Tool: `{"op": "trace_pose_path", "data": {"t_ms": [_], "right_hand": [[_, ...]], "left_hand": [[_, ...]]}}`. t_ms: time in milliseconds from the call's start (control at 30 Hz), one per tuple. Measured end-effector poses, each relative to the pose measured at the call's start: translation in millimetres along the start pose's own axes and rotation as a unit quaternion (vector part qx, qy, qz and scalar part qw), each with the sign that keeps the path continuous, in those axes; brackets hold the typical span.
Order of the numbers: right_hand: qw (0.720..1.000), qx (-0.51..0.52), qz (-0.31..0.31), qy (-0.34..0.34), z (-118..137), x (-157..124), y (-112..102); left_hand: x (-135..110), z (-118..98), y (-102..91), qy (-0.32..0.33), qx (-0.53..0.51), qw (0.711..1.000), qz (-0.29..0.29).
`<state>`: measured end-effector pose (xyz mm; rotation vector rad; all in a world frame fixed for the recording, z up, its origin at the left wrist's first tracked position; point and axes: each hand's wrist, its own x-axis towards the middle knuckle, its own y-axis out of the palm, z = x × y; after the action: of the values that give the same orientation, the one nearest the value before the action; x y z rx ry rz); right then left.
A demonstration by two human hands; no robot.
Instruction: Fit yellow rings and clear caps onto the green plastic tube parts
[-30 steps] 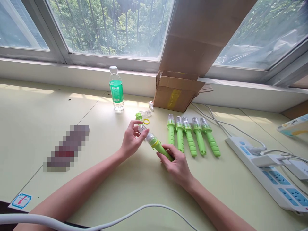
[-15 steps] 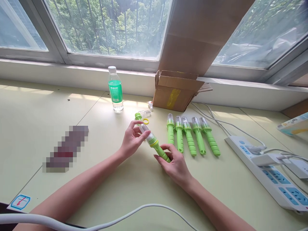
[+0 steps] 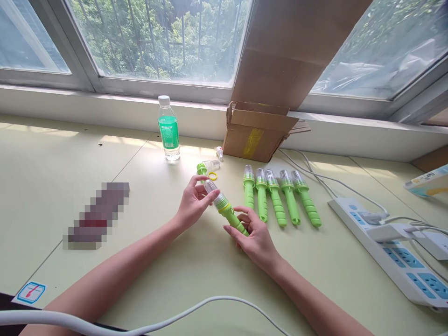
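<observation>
A green light stick [image 3: 227,211] with a clear ribbed cap and a yellow ring at the joint slants between my two hands, above the table. My left hand [image 3: 194,200] pinches the clear cap at its upper end between thumb and fingers. Around the green ribbed handle at the lower end, my right hand [image 3: 252,235] is closed. Just beyond my left hand lie a loose yellow ring [image 3: 212,176], a green threaded piece [image 3: 201,168] and a clear cap [image 3: 211,164]. To the right, several like light sticks [image 3: 279,205] lie in a row.
A water bottle [image 3: 169,133] stands near the window, left of an open cardboard box [image 3: 257,135]. A small white tube [image 3: 219,153] lies by the box. At right is a power strip [image 3: 378,247] with plugs and cables. A white cable [image 3: 196,305] crosses the front; a blurred dark object [image 3: 100,212] lies left.
Both hands keep their hold on the light stick, almost in place. The fingers of my right hand have shifted slightly on the handle.
</observation>
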<state>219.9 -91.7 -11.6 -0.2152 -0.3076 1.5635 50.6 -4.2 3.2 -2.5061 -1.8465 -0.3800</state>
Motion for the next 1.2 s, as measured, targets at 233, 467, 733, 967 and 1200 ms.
{"op": "trace_pose_path", "data": {"t_ms": [233, 467, 733, 967, 1200], "right_hand": [[0.999, 0.015, 0.018, 0.029, 4.3, -0.2, -0.1], [0.988, 0.095, 0.110, 0.059, 11.8, 4.5, -10.1], [0.997, 0.046, 0.025, 0.050, 10.1, -0.5, -1.3], [0.994, 0.079, 0.035, 0.071, 9.8, 0.1, -1.9], [0.952, 0.220, 0.142, 0.158, 18.0, 3.8, -12.6]], "left_hand": [[0.3, 0.2, -0.5, -0.008, -0.011, 1.000, 0.002], [0.8, -1.5, -1.4, -0.016, -0.027, 0.999, 0.012], [1.1, -0.1, 0.5, -0.063, -0.053, 0.997, 0.012], [5.2, 0.4, -4.2, -0.101, -0.055, 0.993, 0.011], [6.2, 0.2, -7.3, -0.106, -0.095, 0.989, 0.032]]}}
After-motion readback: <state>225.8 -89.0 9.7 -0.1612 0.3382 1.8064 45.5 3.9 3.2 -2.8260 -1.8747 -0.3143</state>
